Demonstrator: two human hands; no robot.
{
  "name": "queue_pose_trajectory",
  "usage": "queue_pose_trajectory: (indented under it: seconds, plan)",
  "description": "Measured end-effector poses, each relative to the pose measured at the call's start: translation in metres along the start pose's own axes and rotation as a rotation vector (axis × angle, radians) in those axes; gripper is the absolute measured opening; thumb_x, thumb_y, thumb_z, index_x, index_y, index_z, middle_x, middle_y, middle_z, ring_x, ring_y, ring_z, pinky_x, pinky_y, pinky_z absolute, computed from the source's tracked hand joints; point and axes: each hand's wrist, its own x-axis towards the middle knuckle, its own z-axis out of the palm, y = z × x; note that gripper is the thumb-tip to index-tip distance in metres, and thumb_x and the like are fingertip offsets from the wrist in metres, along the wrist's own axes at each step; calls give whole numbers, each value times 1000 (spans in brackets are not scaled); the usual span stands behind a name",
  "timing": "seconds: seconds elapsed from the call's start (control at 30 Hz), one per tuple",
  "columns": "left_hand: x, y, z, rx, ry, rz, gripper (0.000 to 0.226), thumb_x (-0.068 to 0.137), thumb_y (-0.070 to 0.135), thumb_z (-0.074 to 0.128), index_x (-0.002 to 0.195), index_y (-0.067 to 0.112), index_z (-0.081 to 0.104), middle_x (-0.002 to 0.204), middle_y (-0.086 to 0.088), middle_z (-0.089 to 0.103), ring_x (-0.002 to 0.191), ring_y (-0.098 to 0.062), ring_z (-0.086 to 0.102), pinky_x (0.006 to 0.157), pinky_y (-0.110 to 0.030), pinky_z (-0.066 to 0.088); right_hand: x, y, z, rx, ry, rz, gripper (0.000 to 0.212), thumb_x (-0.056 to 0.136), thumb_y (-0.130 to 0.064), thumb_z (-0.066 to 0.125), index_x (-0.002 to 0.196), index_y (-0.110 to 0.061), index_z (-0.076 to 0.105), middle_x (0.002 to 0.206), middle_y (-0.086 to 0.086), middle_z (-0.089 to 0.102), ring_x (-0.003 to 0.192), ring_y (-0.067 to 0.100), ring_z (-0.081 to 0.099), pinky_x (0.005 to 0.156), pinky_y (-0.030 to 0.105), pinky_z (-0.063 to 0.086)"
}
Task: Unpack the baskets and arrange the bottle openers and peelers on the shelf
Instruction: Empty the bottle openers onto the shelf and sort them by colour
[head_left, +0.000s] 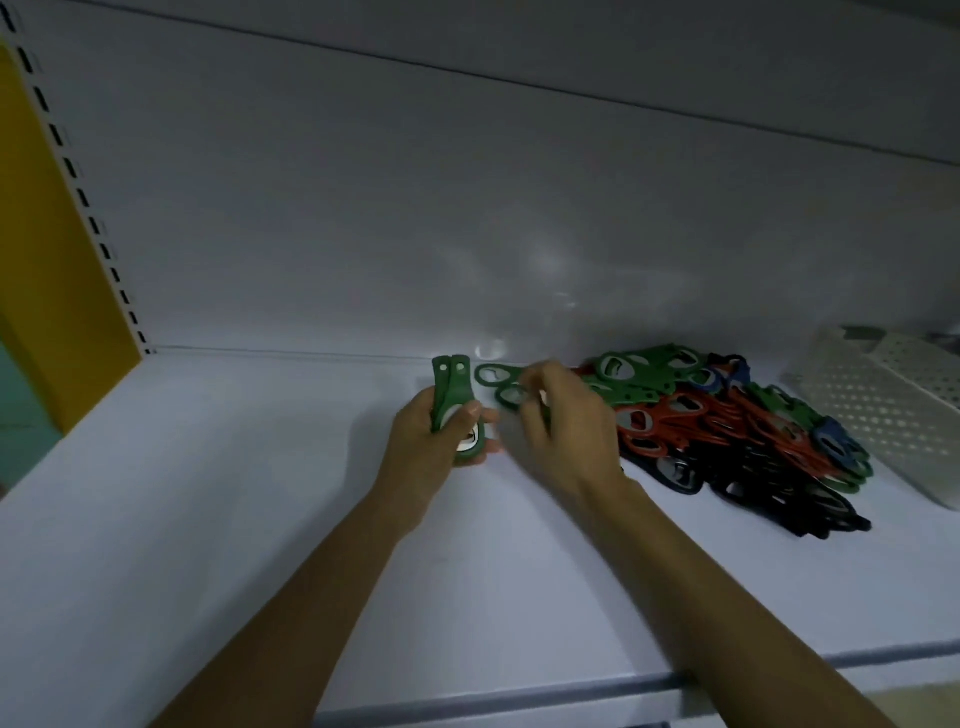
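Note:
My left hand (431, 447) grips a small stack of green bottle openers (451, 395), held upright on edge above the white shelf (208, 493). Just to its right, my right hand (563, 426) pinches two more green openers (493, 382) by their handles, their ring ends pointing left. A loose pile of green, red, blue and black openers (727, 431) lies on the shelf to the right of both hands, against the back wall.
A white perforated basket (883, 410) stands at the far right of the shelf, beside the pile. A yellow side panel with a slotted upright (67, 208) bounds the shelf on the left. The shelf's front edge (519, 696) runs near my forearms.

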Motion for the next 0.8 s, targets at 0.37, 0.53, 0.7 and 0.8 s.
queue_pose_trajectory:
  seconds: [0.37, 0.53, 0.7, 0.8]
  plan:
    - [6, -5, -1, 18, 65, -82, 14, 97, 15, 49, 109, 19, 57, 89, 1, 75, 74, -13, 71, 54, -18, 50, 6, 25, 25, -177, -126, 9, 23, 89, -9, 55, 104, -16, 71, 94, 5, 70, 85, 23, 60, 86, 36, 42]
    - [7, 4, -1, -190, 77, -193, 31, 101, 34, 36, 113, 14, 56, 88, -7, 75, 76, -19, 72, 61, -26, 55, 6, 8, 22, 269, 212, -59, 22, 80, 0, 73, 100, -7, 74, 89, 7, 69, 82, 20, 62, 76, 30, 51]
    - [11, 10, -2, -432, 86, -328, 52, 96, 49, 34, 118, 9, 59, 112, -15, 66, 99, -26, 65, 76, -37, 57, 0, -10, 32, 414, -85, -228, 36, 77, 3, 59, 110, -5, 70, 112, 8, 70, 106, 13, 63, 97, 26, 49]
    - [12, 9, -7, -512, 98, -314, 39, 100, 26, 38, 127, 4, 54, 123, -18, 60, 111, -29, 59, 86, -36, 53, 1, -9, 35, 587, -349, -98, 42, 80, -12, 49, 117, -6, 67, 126, -4, 58, 121, -5, 44, 108, 11, 31]
